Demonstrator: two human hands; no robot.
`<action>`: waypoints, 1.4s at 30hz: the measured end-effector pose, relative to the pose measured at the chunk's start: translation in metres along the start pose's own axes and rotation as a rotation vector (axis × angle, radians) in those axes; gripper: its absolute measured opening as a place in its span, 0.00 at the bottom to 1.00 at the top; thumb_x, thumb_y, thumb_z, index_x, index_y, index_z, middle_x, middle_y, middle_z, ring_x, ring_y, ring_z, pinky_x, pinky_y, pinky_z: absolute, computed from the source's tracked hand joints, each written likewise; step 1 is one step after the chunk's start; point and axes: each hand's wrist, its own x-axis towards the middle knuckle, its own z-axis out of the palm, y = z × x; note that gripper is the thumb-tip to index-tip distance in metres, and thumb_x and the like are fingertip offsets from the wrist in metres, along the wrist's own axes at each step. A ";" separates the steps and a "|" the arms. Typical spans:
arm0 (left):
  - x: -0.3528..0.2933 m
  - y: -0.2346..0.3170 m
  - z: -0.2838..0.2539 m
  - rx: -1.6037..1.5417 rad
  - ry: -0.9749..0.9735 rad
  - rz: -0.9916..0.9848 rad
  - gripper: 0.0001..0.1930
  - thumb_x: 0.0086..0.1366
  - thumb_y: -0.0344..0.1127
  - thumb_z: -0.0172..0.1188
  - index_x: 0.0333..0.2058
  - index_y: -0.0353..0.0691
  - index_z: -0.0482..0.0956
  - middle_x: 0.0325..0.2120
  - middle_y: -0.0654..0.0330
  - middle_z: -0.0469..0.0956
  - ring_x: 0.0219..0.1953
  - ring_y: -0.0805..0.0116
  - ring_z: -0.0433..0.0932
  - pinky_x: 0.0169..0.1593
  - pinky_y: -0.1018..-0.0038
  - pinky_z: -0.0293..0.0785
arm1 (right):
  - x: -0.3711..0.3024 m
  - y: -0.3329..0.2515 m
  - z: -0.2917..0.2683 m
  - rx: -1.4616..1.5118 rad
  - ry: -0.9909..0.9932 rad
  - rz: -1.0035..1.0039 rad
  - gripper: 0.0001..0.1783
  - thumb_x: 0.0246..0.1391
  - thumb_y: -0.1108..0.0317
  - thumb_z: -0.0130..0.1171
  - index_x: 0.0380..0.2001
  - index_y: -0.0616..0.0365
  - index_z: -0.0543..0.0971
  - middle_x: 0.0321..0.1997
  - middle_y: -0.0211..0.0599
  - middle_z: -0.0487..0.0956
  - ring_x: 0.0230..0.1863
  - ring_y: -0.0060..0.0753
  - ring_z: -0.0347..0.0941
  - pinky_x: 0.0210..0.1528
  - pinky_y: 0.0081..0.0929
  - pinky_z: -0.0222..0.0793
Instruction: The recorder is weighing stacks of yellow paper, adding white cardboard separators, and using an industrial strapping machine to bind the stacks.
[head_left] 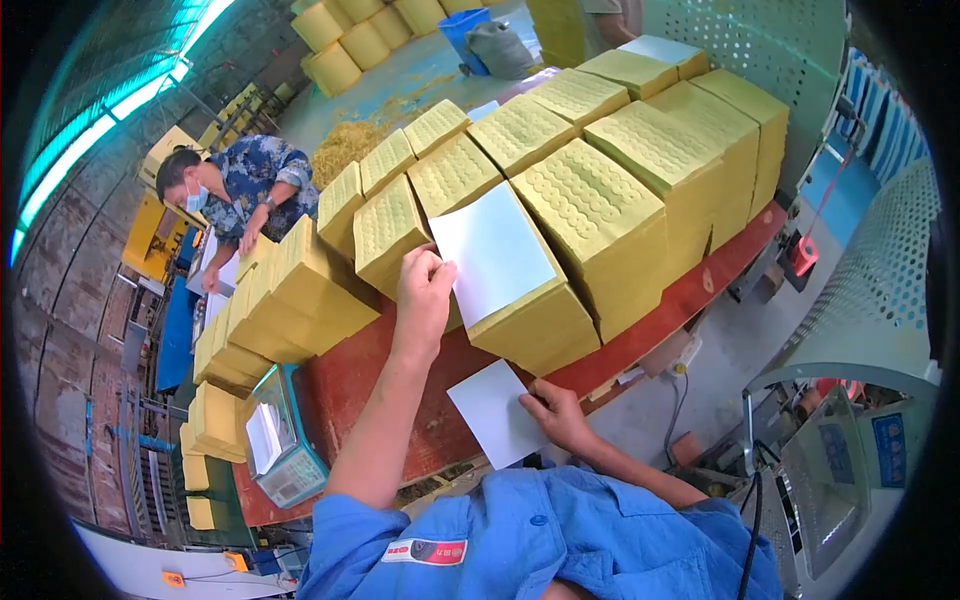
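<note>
My left hand (426, 285) pinches the left edge of a white sheet (492, 250), which lies over the top of a stack of yellow paper (535, 328). Close to my body, my right hand (556, 412) grips the right corner of a smaller-looking white sheet (497, 408), held above the front of the red table (430, 390). Behind and to the right of my left hand stand more tall yellow paper stacks (590, 205), their tops embossed with rows of round marks.
On the table's left, a teal scale (297, 475) bears white sheets. A row of yellow stacks (290, 285) runs beside it. A masked person (250, 190) works at the far left. Perforated metal guards (880, 270) stand at the right. Large yellow rolls (335, 65) and a blue bin (465, 40) are behind.
</note>
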 end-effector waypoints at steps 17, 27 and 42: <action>0.053 0.030 0.040 0.570 -0.288 0.652 0.23 0.67 0.41 0.54 0.53 0.29 0.72 0.55 0.39 0.71 0.59 0.44 0.68 0.63 0.61 0.62 | 0.009 -0.011 -0.080 -0.225 0.364 -0.294 0.09 0.50 0.77 0.54 0.36 0.65 0.75 0.48 0.49 0.74 0.49 0.49 0.72 0.51 0.35 0.68; 0.035 0.020 0.040 0.621 -0.364 0.573 0.24 0.69 0.43 0.50 0.54 0.29 0.72 0.56 0.40 0.70 0.61 0.46 0.67 0.64 0.64 0.60 | 0.000 -0.002 -0.070 -0.176 0.461 -0.282 0.07 0.50 0.75 0.55 0.34 0.66 0.75 0.44 0.49 0.77 0.46 0.47 0.74 0.49 0.34 0.70; -0.078 0.032 -0.045 0.548 -0.609 0.858 0.31 0.63 0.45 0.56 0.62 0.37 0.64 0.64 0.47 0.61 0.66 0.45 0.59 0.67 0.48 0.49 | -0.067 0.042 0.030 1.272 0.433 0.448 0.15 0.57 0.69 0.50 0.47 0.60 0.74 0.40 0.39 0.79 0.39 0.34 0.77 0.43 0.31 0.75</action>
